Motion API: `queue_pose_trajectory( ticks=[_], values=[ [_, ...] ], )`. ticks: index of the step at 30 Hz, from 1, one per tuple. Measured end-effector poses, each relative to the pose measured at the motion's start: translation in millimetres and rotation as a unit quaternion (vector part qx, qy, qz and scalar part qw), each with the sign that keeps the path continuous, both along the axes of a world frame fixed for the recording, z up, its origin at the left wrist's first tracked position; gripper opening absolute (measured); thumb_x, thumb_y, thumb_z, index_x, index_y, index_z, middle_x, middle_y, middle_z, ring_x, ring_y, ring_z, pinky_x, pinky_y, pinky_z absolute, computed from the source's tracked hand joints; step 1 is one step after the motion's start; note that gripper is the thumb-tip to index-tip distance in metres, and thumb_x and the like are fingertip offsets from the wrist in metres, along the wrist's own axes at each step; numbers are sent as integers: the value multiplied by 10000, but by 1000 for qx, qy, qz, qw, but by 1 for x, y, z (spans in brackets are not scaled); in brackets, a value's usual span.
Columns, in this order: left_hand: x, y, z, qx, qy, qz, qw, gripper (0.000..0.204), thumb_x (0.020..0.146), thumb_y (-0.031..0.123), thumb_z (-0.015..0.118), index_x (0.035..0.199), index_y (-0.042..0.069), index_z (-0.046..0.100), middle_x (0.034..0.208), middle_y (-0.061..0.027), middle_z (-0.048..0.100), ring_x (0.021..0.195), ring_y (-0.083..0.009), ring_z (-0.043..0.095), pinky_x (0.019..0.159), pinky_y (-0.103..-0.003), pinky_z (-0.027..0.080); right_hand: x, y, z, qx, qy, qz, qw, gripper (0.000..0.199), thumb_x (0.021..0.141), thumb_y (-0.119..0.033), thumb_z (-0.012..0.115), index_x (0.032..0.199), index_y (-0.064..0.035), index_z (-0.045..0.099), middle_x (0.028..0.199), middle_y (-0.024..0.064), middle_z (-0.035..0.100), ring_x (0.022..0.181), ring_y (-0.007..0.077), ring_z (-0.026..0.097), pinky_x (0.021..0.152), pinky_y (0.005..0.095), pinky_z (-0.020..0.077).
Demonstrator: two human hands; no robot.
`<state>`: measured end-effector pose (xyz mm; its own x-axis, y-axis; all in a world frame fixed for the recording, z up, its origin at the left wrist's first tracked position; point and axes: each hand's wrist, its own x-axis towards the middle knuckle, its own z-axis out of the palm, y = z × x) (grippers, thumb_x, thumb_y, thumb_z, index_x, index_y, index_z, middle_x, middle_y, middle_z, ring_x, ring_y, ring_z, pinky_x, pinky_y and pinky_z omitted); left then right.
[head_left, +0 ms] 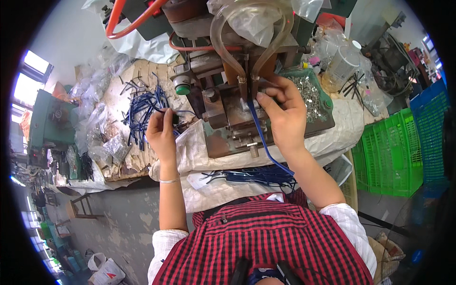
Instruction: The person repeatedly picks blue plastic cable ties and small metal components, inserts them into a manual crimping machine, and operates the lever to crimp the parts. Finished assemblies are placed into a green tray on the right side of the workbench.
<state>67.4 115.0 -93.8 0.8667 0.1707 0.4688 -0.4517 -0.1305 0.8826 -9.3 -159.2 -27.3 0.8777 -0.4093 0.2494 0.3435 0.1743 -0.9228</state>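
A dark blue cord (260, 135) runs from the foot of the small press machine (228, 95) down toward six o'clock, over the white cloth (332, 137) covering the surface; its upper end is pinched in the grip of the right hand (282, 111), thumb and fingers closed on it just beside the press head. At nine o'clock from the machine, the left hand (161, 128) has its fingers closed on a small dark piece (172, 116), too small to identify; beyond it, at ten o'clock, lies a heap of cut blue cords (142, 107). More blue cords (256, 176) lie bundled at six o'clock near the person's red checked apron (266, 237). A tray of small metal parts (311, 92) sits at three o'clock; green crates (392, 152) stand further out.
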Motion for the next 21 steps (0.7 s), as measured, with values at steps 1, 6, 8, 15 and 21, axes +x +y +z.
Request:
queue_pose_trajectory(
  ticks=[1, 6, 8, 15, 21],
  values=[
    [-9, -6, 13, 4, 23, 11, 1000, 55, 1014, 31, 667, 980, -12, 678, 951, -54, 730, 785, -54, 649, 667, -196, 495, -1, 0, -2, 14, -1, 11, 1000, 378, 913, 47, 700, 1272, 42, 583, 1033, 72, 718, 964, 99, 662, 881, 232, 506],
    [-48, -58, 95, -50, -211, -31, 976, 81, 985, -84, 612, 1064, -66, 608, 944, -187, 737, 867, -253, 740, 792, -338, 606, -1, 10, 19, 75, 11, 54, 996, 450, 914, 44, 684, 1339, 41, 537, 1054, 99, 725, 1004, 123, 671, 904, 245, 506],
    [-65, -66, 111, 65, -301, -90, 947, 127, 907, -85, 696, 1007, -29, 641, 942, -209, 738, 855, -280, 747, 762, -362, 618, -9, 8, 27, 39, 9, 44, 998, 489, 913, 37, 677, 1374, 48, 513, 1096, 129, 722, 1060, 148, 673, 939, 266, 503],
    [-74, -116, 98, 317, -414, -152, 840, 246, 756, 41, 841, 963, 49, 709, 1021, -147, 750, 570, -168, 612, 481, -276, 450, -11, -65, 3, -462, 60, -88, 880, 292, 865, -125, 721, 1148, -57, 737, 1326, 226, 651, 1270, 393, 602, 1096, 466, 452],
    [-59, -121, 87, 330, -453, -145, 816, 255, 740, 77, 862, 942, 75, 706, 986, -100, 750, 557, -127, 594, 458, -260, 431, -10, -122, -73, -576, 133, -242, 769, 217, 805, -213, 804, 1009, -137, 803, 1302, 243, 646, 1331, 421, 531, 1101, 492, 438]
  ],
)
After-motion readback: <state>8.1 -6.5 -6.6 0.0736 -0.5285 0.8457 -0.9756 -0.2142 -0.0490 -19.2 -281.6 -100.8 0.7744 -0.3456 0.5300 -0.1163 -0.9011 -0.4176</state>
